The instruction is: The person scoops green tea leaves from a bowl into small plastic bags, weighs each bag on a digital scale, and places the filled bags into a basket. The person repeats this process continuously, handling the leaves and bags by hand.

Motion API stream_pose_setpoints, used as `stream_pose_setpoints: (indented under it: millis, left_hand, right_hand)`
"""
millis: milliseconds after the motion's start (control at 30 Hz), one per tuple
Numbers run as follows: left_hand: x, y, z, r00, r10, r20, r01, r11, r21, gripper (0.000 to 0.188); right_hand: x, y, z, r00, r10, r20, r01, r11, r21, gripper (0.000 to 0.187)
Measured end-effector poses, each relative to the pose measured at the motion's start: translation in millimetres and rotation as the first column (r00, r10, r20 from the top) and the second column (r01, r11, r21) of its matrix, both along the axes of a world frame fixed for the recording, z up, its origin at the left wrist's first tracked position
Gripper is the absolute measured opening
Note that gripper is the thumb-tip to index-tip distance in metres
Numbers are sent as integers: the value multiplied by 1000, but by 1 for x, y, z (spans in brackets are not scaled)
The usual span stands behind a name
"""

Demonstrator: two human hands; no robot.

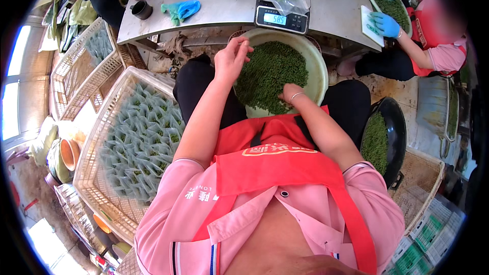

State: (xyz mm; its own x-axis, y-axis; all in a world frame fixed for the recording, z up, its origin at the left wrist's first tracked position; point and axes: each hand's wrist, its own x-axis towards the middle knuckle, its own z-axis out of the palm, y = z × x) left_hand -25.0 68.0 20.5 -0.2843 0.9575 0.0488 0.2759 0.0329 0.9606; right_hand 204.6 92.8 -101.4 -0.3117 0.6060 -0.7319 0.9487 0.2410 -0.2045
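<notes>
Basin: we see a pale round basin [320,66] on the lap, below the scale [282,18], holding the green leaf heap [270,74].
Left hand: our left hand [232,58] hovers at the heap's left edge, fingertips pinched together; a pinch of leaf inside, we cannot tell.
Right hand: our right hand [289,93] is plunged in the heap's near side, fingers buried, state unreadable.
Relation: the heap lies right of the left fingertips; the right hand is nearer.
Pose: both forearms reach forward from the lower edge.
</notes>
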Motion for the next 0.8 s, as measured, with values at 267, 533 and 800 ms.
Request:
stream_pose_setpoints:
  millis: [267,533,800]
  left_hand:
    - [4,-9,-2,978,-28,-205,18,999,-47,22]
    - [12,-13,1,746,-74,-662,102,995,4,20]
    - [87,54,30,380,89,-921,354,906,234,46]
  right_hand:
    - [-18,-60,-73,894,422,-153,-426,905,5,32]
    - [-2,-9,20,674,-529,-515,362,845,-394,13]
    - [24,-9,68,21,-937,-350,121,349,-929,13]
